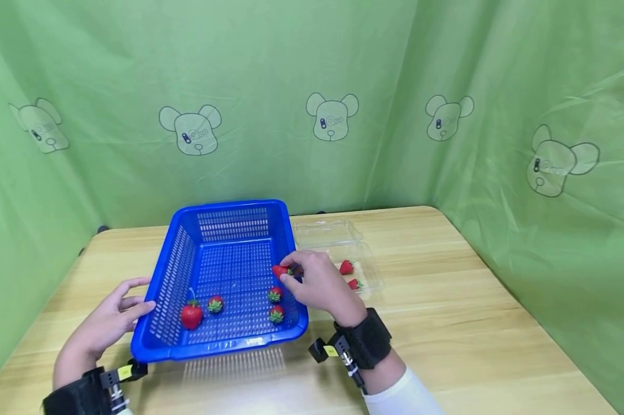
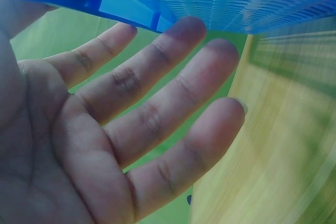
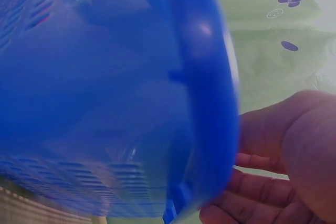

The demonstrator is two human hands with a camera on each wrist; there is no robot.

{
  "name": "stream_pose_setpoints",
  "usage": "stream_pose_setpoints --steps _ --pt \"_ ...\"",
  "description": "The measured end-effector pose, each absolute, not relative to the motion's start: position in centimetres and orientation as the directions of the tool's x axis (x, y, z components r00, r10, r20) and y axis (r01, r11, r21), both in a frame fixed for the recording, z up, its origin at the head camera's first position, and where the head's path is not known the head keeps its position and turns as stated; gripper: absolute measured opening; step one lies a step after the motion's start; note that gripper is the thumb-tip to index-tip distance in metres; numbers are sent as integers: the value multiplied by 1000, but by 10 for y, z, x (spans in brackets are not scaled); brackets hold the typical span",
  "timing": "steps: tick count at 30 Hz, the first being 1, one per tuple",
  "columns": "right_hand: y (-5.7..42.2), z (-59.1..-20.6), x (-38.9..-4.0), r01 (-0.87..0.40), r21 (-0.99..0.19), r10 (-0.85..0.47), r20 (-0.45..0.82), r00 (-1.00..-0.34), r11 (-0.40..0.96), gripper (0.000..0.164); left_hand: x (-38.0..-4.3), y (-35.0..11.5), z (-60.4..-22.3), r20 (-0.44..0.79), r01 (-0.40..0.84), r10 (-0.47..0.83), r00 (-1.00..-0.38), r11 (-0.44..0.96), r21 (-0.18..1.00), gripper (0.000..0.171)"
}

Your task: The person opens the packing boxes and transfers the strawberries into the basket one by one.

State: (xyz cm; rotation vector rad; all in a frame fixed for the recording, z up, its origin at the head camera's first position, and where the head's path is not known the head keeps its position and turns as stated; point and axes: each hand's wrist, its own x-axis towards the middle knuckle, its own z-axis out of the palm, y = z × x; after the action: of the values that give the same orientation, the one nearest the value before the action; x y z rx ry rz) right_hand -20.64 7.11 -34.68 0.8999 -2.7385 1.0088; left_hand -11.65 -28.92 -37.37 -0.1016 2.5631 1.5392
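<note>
A blue plastic basket [image 1: 234, 340] with slotted walls stands on the table. My left hand [image 1: 112, 317] holds its left rim, thumb on top; in the left wrist view the other fingers [image 2: 194, 85] spread out below the rim. My right hand [image 1: 319, 282] reaches over the right rim and pinches a red strawberry [image 1: 279, 271] between thumb and forefinger. Inside the basket lie a strawberry with a long stem [image 1: 191, 317], another strawberry [image 1: 215, 304] beside it, and two more toward the right wall. In the right wrist view the basket's wall [image 3: 105, 93] hides the held strawberry.
A clear plastic box [image 1: 371, 271] lies open to the right of the basket, its lid [image 1: 324, 232] folded back. Two strawberries are in it, one strawberry [image 1: 346, 267] behind the other. A green curtain [image 1: 270, 161] surrounds the wooden table [image 1: 447, 323] at the back and sides.
</note>
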Motion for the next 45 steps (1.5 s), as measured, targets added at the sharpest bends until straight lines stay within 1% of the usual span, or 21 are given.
stream_pose_setpoints --steps 14,22,25,29,36,45 --pt "60 -349 -200 -632 -515 -575 293 -764 579 19 -114 -292 -376 -157 -132 14 -988 472 872 58" --pt "56 -353 -192 -631 -508 -594 259 -761 587 20 -111 -289 -377 -184 -160 3 -983 473 866 58" --pt "56 -354 -191 -640 -498 -600 265 -755 585 20 -112 -288 -378 -186 -164 -1 -983 476 864 59" --pt "55 -353 -190 -659 -490 -613 279 -739 571 19 -114 -288 -378 -184 -162 -1 -983 478 863 59" --pt "50 -357 -189 -677 -502 -648 267 -714 539 17 -115 -289 -378 -178 -153 6 -984 482 862 59" --pt "44 -360 -187 -719 -449 -690 265 -674 531 16 -118 -290 -377 -174 -144 19 -985 477 867 59"
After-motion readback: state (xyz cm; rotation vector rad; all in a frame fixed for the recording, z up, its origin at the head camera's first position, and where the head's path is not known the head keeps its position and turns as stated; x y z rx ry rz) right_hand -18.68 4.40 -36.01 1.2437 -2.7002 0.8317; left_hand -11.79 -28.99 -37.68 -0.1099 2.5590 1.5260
